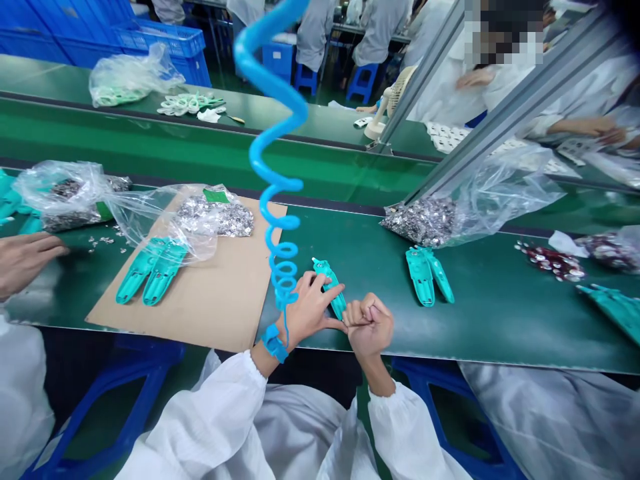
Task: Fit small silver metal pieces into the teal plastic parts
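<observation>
My left hand (310, 308) grips a teal plastic part (327, 280) that lies on the green table near its front edge; a blue wrist strap with a coiled blue cord (273, 167) runs up from that wrist. My right hand (369, 325) is curled into a fist right beside it, touching the lower end of the same part; what its fingers pinch is hidden. Two more teal parts (429, 275) lie to the right, and another pair (153, 270) rests on a cardboard sheet (220, 293) to the left.
Clear bags of small shiny metal pieces lie at the left (215, 215), far left (65, 193) and right (425, 220). A co-worker's hand (27, 260) rests at the left edge. Metal rails (480, 133) slant across the right. Other people work beyond the green conveyor belt (200, 153).
</observation>
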The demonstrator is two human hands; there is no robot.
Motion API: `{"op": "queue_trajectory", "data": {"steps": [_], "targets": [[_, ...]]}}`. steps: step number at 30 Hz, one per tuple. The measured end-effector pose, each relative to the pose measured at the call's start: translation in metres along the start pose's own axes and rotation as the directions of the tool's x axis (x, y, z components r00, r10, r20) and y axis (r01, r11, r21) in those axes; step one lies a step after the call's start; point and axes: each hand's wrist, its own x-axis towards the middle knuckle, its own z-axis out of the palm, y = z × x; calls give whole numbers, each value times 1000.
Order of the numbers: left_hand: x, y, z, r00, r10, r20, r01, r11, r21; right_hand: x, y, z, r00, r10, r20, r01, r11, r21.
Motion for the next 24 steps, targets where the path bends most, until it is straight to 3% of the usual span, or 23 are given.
{"op": "queue_trajectory", "data": {"steps": [18, 22, 24], "targets": [[-2, 2, -5, 1000, -13, 11, 13, 1000, -6, -5, 16, -3, 991, 39, 126, -20, 989, -147], [-4, 3, -5, 1000, 0, -27, 0, 1000, -20, -3, 1, 2, 992, -42, 122, 53, 994, -94], [-5, 3, -5, 998, -26, -53, 23, 998, -51, 2, -14, -4, 994, -94, 52, 99, 990, -104]]}}
